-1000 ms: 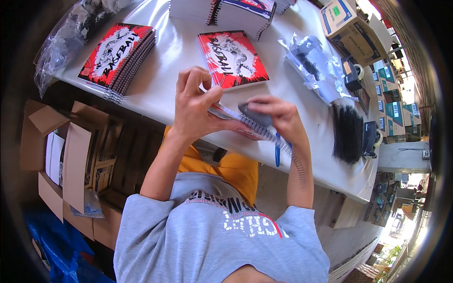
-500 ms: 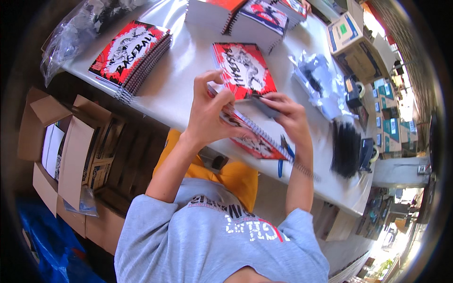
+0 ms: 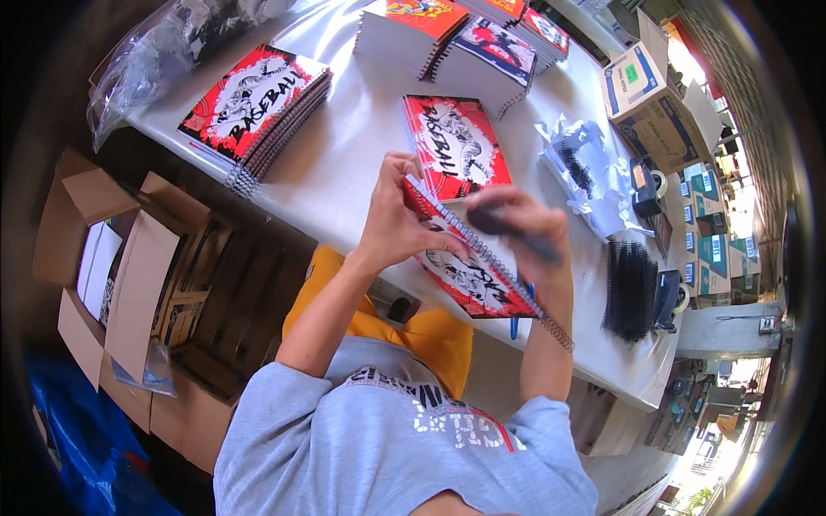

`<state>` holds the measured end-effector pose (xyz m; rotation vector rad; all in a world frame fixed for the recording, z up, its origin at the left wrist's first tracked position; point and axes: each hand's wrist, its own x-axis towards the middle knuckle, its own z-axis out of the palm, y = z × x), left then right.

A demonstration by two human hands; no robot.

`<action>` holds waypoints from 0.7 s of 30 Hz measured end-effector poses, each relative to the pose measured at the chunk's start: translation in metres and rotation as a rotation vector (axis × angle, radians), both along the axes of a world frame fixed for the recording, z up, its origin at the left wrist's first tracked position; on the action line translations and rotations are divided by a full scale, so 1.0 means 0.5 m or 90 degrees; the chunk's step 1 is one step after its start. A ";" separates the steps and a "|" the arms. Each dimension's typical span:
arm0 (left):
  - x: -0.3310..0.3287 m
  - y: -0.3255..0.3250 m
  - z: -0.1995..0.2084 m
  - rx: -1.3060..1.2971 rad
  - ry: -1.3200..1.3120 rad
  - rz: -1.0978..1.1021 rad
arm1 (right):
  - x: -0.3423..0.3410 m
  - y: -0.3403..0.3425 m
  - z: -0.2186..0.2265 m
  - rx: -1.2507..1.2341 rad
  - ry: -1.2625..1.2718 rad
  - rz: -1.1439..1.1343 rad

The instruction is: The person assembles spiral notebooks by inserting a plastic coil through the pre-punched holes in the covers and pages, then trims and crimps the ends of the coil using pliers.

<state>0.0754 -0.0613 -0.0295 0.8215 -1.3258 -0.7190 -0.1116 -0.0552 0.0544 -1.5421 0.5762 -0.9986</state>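
My left hand (image 3: 391, 219) grips a spiral notebook (image 3: 473, 279) with a red, white and black cover, held tilted over the table's near edge. Its thumb lies on the cover and its fingers are behind the spine. Along the spine runs a dark wire coil, whose loose tail (image 3: 557, 334) sticks out past the lower corner. Beside that spine, my right hand (image 3: 542, 225) is closed round a dark hand tool (image 3: 508, 228), too smeared by motion to name its kind. A matching notebook (image 3: 456, 142) lies flat on the table just beyond both hands.
On the white table (image 3: 344, 172) are a stack of red notebooks (image 3: 254, 103), taller notebook stacks (image 3: 409, 39), crumpled paper (image 3: 581, 163), black coils (image 3: 631, 292) and a tape dispenser (image 3: 647, 185). Open cartons (image 3: 138, 275) stand at the left; another box (image 3: 650, 95) sits at the far right.
The held notebook has tipped so more of its front cover shows. My right hand has shifted slightly down and right along the spine with the dark tool, now blurred.
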 end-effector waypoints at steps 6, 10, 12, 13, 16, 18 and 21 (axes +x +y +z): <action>0.002 0.011 0.024 0.041 -0.075 -0.048 | 0.005 -0.015 -0.022 0.023 0.005 -0.027; 0.003 0.017 0.027 0.036 -0.094 -0.029 | 0.019 -0.037 -0.031 -0.146 0.380 -0.088; 0.003 0.009 0.016 -0.018 -0.103 -0.030 | 0.002 -0.048 -0.039 -0.155 0.418 -0.138; -0.001 0.010 0.016 0.001 -0.091 -0.038 | -0.013 -0.040 -0.031 -0.126 0.313 -0.186; 0.018 0.024 0.017 0.029 -0.024 -0.067 | -0.102 -0.008 -0.019 -0.178 0.348 -0.427; 0.028 0.026 0.013 0.115 0.090 -0.208 | -0.231 0.008 -0.079 -0.240 0.610 -0.639; 0.020 0.030 0.026 0.135 0.209 -0.276 | -0.327 0.043 -0.128 -0.067 0.578 -0.714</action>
